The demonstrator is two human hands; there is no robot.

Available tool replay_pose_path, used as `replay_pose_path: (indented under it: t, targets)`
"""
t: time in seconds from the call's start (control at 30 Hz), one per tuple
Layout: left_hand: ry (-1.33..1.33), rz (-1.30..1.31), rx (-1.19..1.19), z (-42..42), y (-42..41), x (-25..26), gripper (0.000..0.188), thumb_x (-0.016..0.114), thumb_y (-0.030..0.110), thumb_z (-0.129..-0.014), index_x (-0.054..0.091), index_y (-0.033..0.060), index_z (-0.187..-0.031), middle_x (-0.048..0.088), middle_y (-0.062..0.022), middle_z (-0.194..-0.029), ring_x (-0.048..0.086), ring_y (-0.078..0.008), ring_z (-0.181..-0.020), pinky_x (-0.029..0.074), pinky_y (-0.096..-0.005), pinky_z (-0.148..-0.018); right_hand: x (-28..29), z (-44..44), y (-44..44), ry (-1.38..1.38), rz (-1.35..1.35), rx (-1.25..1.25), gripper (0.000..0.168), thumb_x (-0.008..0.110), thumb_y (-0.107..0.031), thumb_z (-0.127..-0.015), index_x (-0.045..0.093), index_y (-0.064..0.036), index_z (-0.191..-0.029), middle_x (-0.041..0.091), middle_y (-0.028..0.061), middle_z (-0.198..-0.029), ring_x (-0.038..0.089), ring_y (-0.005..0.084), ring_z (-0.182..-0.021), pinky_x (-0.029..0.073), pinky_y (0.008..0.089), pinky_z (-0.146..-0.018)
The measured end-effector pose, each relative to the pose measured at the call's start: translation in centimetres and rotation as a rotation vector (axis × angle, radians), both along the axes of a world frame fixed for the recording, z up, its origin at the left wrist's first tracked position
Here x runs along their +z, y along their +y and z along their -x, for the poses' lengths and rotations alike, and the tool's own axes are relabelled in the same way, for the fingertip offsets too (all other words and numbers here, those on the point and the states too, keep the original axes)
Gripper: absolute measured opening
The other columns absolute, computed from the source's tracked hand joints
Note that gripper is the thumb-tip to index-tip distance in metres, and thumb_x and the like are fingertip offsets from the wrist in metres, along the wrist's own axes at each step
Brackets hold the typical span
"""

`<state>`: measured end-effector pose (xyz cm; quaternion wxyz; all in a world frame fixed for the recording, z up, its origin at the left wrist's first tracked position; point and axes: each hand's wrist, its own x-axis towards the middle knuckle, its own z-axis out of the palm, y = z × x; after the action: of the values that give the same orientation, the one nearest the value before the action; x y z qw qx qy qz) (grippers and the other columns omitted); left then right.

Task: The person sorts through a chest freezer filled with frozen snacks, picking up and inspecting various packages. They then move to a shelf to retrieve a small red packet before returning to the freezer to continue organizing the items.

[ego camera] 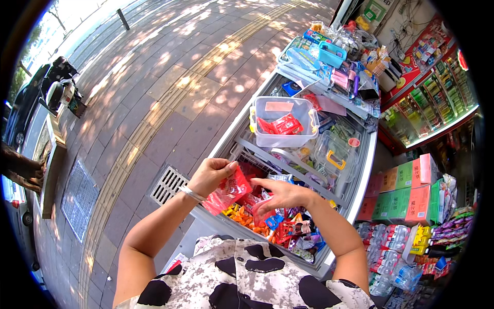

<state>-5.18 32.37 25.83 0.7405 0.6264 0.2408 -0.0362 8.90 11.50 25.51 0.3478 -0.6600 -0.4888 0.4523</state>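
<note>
My left hand [214, 175], with a silver bangle at the wrist, pinches a crinkled red plastic packet [231, 192] above the near end of a chest freezer [266, 247] filled with goods. My right hand [283, 195] is just right of the packet, its fingers apart. Its index fingertip comes close to the packet's edge; whether they touch, I cannot tell. Under its lower fingers shows another red translucent wrapper [263, 217]. Orange-wrapped sweets [241, 217], a blue packet [274, 222] and a red packet with a printed figure [289, 231] lie below.
Beyond my hands, a clear plastic box [285, 140] holding red packets stands on the freezer, beside a clear lid with a yellow handle [335, 159]. Stationery covers the far end. Cartons [401, 189] and bottled drinks [389, 239] are stacked right. Paved sidewalk [154, 96] runs along the left.
</note>
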Motion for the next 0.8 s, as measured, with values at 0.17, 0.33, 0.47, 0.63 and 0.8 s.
replay_pose_path:
  t: [0.17, 0.33, 0.47, 0.63, 0.8]
  targets:
    - [-0.267, 0.202, 0.068, -3.0, -2.1, 2.3, 0.038, 0.052, 0.03, -0.098, 0.059, -0.0033, -0.115, 0.066, -0.0037, -0.093, 0.062, -0.0104, -0.075, 0.051, -0.0249, -0.065, -0.4, 2.9, 3.1, 0.96, -0.19, -0.473, 0.04, 0.073, -0.014, -0.083, 0.056, -0.005, -0.119, 0.064, 0.0039, -0.104, 0.062, 0.0142, -0.093, 0.05, 0.0312, -0.084]
    - [-0.196, 0.06, -0.24, -1.3, 0.2, -0.9, 0.038, 0.059, 0.029, -0.094, 0.059, 0.0, -0.119, 0.065, 0.0011, -0.101, 0.057, -0.0074, -0.094, 0.047, -0.0244, -0.086, 2.3, 0.0, 1.6, 1.247, -0.269, -0.702, 0.029, 0.064, -0.013, -0.089, 0.057, -0.006, -0.116, 0.066, 0.0071, -0.105, 0.064, 0.0202, -0.098, 0.054, 0.0376, -0.086]
    - [-0.199, 0.036, -0.418, -1.6, 0.1, -0.6, 0.022, 0.06, 0.019, -0.095, 0.064, -0.0017, -0.099, 0.06, 0.006, -0.079, 0.052, -0.0031, -0.073, 0.047, -0.024, -0.069, 3.0, -2.9, -1.1, 0.831, -0.354, -0.637, 0.062, 0.076, -0.006, -0.076, 0.047, -0.003, -0.131, 0.056, 0.0099, -0.126, 0.055, 0.0212, -0.117, 0.044, 0.0373, -0.1]
    - [-0.231, -0.015, -0.714, -3.0, 1.2, 2.0, 0.017, 0.056, 0.014, -0.096, 0.063, -0.0011, -0.1, 0.058, 0.006, -0.076, 0.052, -0.0032, -0.071, 0.046, -0.0228, -0.068, 5.6, -3.2, -0.2, -0.275, -0.239, 0.027, 0.095, 0.081, -0.028, -0.068, 0.03, -0.005, -0.145, 0.023, 0.0157, -0.153, 0.015, 0.0288, -0.144, 0.013, 0.0451, -0.116]
    - [-0.264, -0.114, -0.878, -3.4, 0.8, 3.8, 0.029, 0.059, 0.014, -0.094, 0.06, -0.0036, -0.118, 0.064, -0.0025, -0.089, 0.054, -0.007, -0.08, 0.049, -0.0263, -0.074, 5.9, -1.8, 1.8, -0.251, -0.225, 0.25, 0.084, 0.077, -0.028, -0.075, 0.034, -0.004, -0.142, 0.043, 0.0206, -0.141, 0.04, 0.0312, -0.133, 0.026, 0.0436, -0.112]
